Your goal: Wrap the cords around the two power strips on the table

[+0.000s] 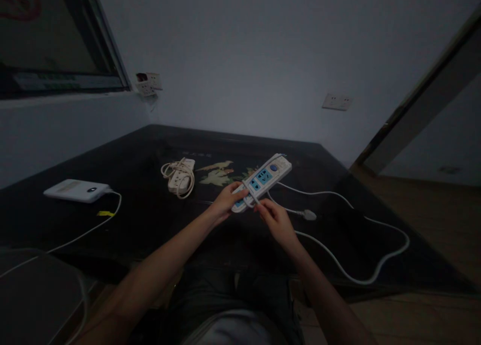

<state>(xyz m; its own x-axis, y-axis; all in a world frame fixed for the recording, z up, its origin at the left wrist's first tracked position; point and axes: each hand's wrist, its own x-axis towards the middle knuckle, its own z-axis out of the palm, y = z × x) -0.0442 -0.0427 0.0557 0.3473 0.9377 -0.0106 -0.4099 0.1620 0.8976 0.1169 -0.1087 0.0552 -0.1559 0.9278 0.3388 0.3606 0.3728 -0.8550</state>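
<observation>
A white power strip [264,178] with blue socket panels and a dark blue switch is held tilted above the dark table. My left hand [227,200] grips its lower left end, thumb on top. Part of the white cord [252,197] wraps around the strip near that end. My right hand [273,215] pinches the cord close beside the strip's lower edge. From there the rest of the cord loops over the table to the right, and its white plug [308,215] lies just beyond my right hand.
On the black table [150,224] lies a second white power strip [182,178] bundled in its cord. A white box-shaped device [77,190] with a cable rests at the left, near a yellow scrap [105,213]. Wall sockets [337,102] are behind, and a grey rounded surface [37,295] is lower left.
</observation>
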